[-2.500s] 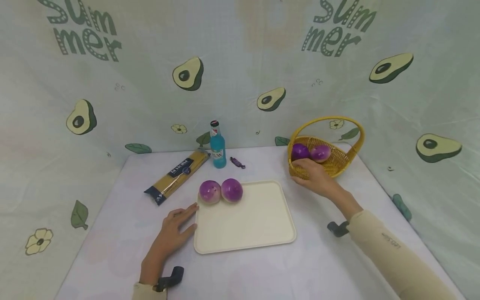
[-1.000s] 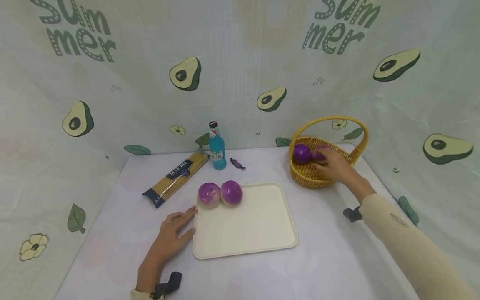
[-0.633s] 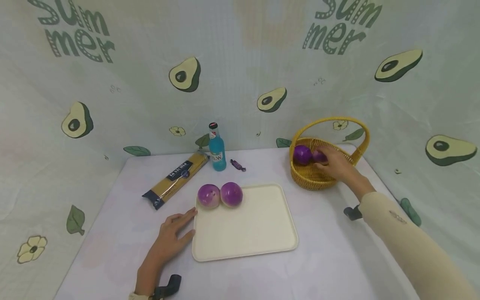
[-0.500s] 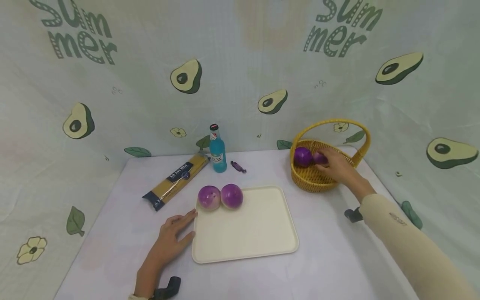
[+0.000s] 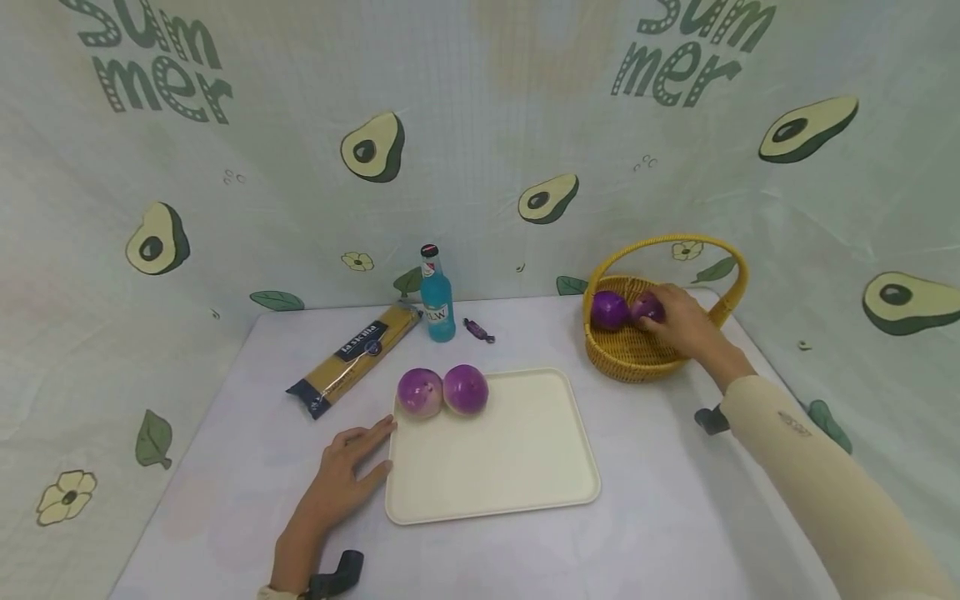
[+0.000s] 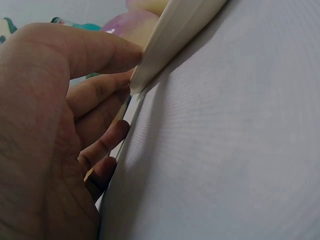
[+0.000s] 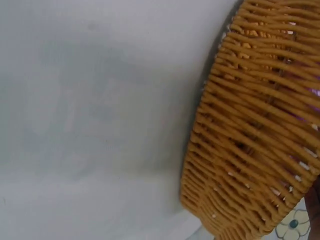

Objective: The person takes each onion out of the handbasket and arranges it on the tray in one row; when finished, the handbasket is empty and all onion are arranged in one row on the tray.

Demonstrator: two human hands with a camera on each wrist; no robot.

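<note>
A round purple veg (image 5: 649,308) is grasped by the R hand (image 5: 686,322), fingers curled round it, inside the yellow wicker basket (image 5: 633,368), approx. 2 o'clock from the centre of the cream tray (image 5: 510,467). Whether it's lifted clear of the basket floor can't be told. At its 9 o'clock, a 2nd purple veg (image 5: 609,311) is seated just beside it. In the R wrist view the grip is hidden; the right side is mostly filled by basket weave.

The L hand (image 5: 339,475) is kept loose, fingers extended; the tray's 9 o'clock edge is touched by its thumb & index fingertip.

On the tray, a purple-white veg (image 5: 420,393) is placed at approx. 10 o'clock, w/ a deeper purple one (image 5: 466,389) right next to it at 11.

Beyond the tray, a pasta pkt (image 5: 356,358) is laid diagonally at 10 o'clock, its far end near a blue bottle (image 5: 437,302), stood upright at 11. A wrapped sweet (image 5: 478,331) is set at approx. 12, btwn bottle & basket.

The white desk (image 5: 645,517) is backed by avocado-print fabric (image 5: 465,67).
</note>
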